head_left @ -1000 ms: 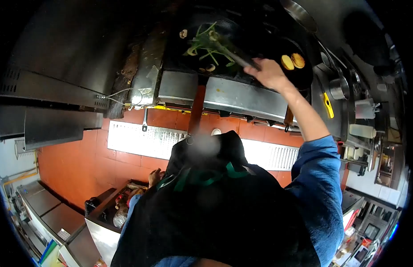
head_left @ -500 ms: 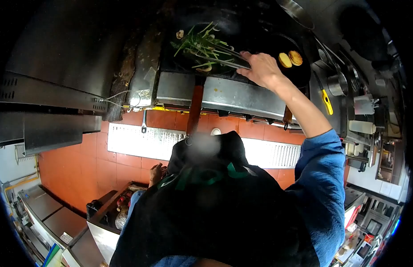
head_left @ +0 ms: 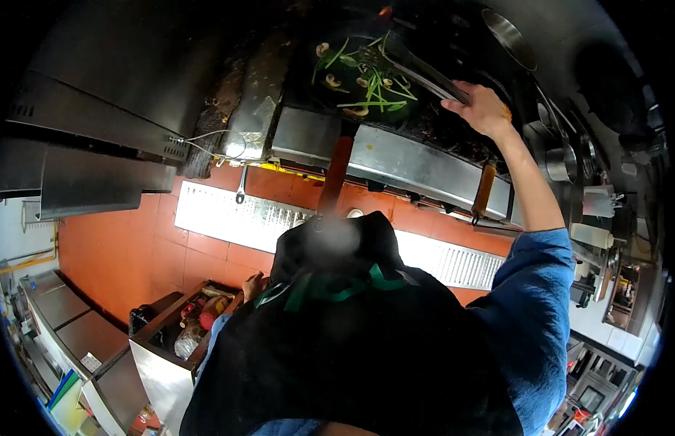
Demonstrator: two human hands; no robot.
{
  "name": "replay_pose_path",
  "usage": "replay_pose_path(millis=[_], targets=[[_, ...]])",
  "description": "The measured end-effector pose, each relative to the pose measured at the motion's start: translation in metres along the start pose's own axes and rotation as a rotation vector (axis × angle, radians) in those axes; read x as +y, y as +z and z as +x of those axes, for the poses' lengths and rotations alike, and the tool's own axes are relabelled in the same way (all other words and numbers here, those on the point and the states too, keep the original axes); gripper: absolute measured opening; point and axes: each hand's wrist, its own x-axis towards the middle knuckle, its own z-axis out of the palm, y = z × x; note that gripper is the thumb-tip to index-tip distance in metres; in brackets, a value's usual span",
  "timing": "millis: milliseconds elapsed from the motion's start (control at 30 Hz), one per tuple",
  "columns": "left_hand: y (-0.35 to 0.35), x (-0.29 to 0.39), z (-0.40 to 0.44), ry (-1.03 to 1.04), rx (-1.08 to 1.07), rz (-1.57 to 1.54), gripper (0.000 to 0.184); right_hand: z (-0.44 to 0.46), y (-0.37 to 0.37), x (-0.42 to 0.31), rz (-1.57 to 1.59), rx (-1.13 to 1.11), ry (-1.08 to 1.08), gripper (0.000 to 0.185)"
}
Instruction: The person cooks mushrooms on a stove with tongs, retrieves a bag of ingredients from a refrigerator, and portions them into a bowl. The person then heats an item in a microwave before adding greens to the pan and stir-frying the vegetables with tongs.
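My right hand (head_left: 484,110) is closed around metal tongs (head_left: 424,78), which reach left over a dark frying pan (head_left: 324,98). The tips of the tongs are among green stems (head_left: 381,86) and leaves in that pan. Several mushroom slices (head_left: 333,81) lie scattered with the greens. The pan's wooden handle (head_left: 337,168) points toward me. Beneath my right forearm is another wooden handle (head_left: 485,190); my hand mostly covers the food in the pan beyond it. Low beside my apron, my left hand (head_left: 253,285) shows only in part, its fingers mostly hidden.
A steel stove front (head_left: 417,163) runs between me and the pans. Pots (head_left: 560,163) and utensils stand at the right. An open drawer (head_left: 152,327) with packed items is at my lower left. White grating (head_left: 228,224) crosses the red tiled floor.
My right hand has drawn the tongs up and to the right. The greens, bunched before, are now spread out in the pan. The view has shifted slightly.
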Motion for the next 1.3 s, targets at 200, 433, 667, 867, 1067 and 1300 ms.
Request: replay_pose_path(millis=[200, 433, 667, 867, 1067, 1300], targets=[[-0.015, 0.033, 0.003, -0.537, 0.077, -0.879, 0.028, -0.022, 0.049, -0.005, -0.116, -0.085, -0.01, 0.044], [-0.05, 0.106, 0.016, -0.635, 0.086, -1.008, 0.032, 0.003, 0.057, -0.033, 0.504, -0.166, 0.254, 0.042], [-0.056, 0.133, 0.013, -0.643, 0.092, -1.024, 0.032, 0.026, 0.091, -0.075, 0.045, -0.043, 0.017, 0.05], [-0.05, 0.104, 0.009, -0.663, 0.045, -1.139, 0.03, -0.001, 0.044, -0.05, -0.465, -0.111, -0.071, 0.042], [-0.02, 0.027, 0.017, -0.592, 0.071, -1.17, 0.019, -0.012, 0.031, -0.051, -0.369, -0.115, -0.031, 0.053], [-0.05, 0.07, 0.027, -0.724, -0.041, -1.187, 0.023, 0.023, 0.044, -0.087, -0.113, -0.156, 0.024, 0.048]])
